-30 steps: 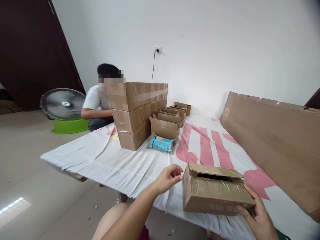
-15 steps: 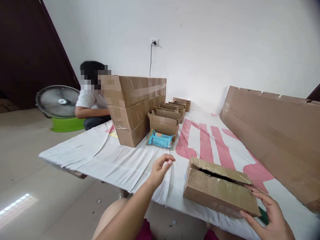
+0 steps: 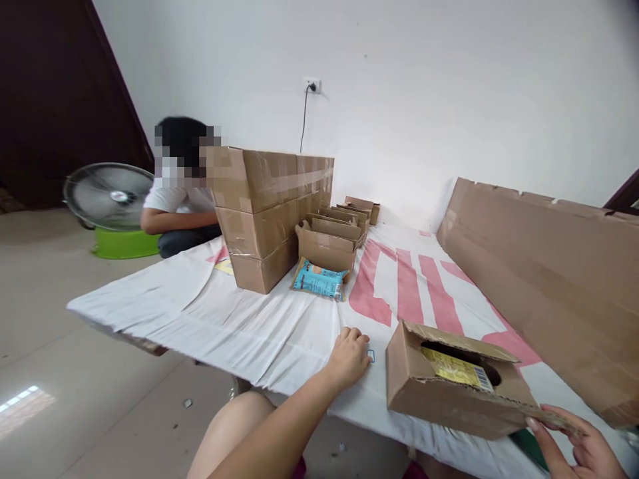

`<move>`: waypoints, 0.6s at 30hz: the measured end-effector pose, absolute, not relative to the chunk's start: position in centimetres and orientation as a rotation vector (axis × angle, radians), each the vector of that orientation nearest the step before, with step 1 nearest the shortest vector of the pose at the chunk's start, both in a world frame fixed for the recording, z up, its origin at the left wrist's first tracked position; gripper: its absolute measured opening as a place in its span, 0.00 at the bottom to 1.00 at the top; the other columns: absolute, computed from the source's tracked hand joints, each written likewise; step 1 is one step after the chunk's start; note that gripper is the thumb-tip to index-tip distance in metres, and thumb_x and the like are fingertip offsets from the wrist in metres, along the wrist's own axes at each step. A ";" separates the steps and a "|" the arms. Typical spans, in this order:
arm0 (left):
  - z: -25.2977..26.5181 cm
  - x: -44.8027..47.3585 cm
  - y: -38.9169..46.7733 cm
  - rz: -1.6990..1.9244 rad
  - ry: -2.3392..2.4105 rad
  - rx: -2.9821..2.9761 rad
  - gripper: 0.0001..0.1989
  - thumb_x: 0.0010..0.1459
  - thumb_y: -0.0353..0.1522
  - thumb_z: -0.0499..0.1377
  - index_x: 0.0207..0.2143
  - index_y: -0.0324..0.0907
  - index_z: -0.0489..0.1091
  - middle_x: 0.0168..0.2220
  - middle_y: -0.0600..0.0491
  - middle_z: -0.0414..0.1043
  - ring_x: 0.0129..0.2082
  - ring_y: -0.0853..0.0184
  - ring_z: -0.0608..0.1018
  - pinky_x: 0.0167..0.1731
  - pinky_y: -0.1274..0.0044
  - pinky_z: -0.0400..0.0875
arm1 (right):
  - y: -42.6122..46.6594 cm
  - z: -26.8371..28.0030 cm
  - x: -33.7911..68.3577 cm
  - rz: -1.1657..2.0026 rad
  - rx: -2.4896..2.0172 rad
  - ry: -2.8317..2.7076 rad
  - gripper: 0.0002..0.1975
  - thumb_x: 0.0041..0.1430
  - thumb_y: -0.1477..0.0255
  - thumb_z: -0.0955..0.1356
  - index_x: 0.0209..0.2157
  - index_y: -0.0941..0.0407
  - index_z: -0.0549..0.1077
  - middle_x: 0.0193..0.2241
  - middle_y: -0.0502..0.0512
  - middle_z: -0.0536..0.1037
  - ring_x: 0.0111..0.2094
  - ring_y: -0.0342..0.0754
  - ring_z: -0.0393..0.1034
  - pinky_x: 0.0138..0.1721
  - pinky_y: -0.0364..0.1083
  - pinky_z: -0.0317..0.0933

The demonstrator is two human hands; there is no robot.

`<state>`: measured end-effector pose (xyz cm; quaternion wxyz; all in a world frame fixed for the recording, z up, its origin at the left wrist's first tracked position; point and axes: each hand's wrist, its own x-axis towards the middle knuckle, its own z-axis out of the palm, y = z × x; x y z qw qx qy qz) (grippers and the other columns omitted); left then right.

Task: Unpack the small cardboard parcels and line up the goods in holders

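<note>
While a long slab of flat corrugated cardboard (image 3: 549, 279) leans far beyond the right hand (image 3: 582, 449), a white woven sheet (image 3: 239, 326) with red stripes covers the table under both hands. Well ahead of the left hand (image 3: 349, 356) stands a stack of taped brown cartons (image 3: 269, 213), with a row of small open boxes (image 3: 332, 243) beside it. Between the hands lies a small cardboard box (image 3: 449, 386), its torn top showing a yellow packet (image 3: 456, 369); the right fingers, loosely spread, touch its near flap. The left hand rests curled, knuckles down, holding nothing. Farther off lies a blue pouch (image 3: 319, 279).
</note>
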<state>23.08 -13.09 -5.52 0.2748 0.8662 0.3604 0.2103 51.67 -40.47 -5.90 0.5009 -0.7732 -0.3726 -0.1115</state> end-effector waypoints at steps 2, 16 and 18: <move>-5.6 23.6 -13.2 0.533 0.997 2.352 0.11 0.50 0.30 0.62 0.38 0.40 0.74 0.45 0.43 0.70 0.49 0.50 0.67 0.50 0.61 0.62 | -40.3 -5.6 51.1 -0.258 -1.882 -0.918 0.21 0.52 0.53 0.68 0.42 0.52 0.71 0.38 0.57 0.76 0.40 0.58 0.72 0.44 0.55 0.67; -2.3 21.5 -12.0 1.106 0.629 2.015 0.08 0.56 0.33 0.51 0.24 0.44 0.60 0.26 0.55 0.64 0.28 0.66 0.70 0.28 0.75 0.68 | -33.8 -3.3 44.8 -0.331 -1.762 -1.052 0.13 0.60 0.66 0.65 0.46 0.53 0.66 0.37 0.56 0.73 0.35 0.49 0.70 0.39 0.50 0.69; -1.4 20.3 -12.4 1.430 0.541 1.968 0.07 0.55 0.32 0.55 0.25 0.45 0.61 0.28 0.55 0.65 0.29 0.65 0.71 0.30 0.75 0.67 | -32.6 -3.8 43.0 -0.155 -1.636 -1.072 0.29 0.59 0.69 0.65 0.60 0.52 0.53 0.50 0.62 0.68 0.43 0.51 0.70 0.42 0.51 0.70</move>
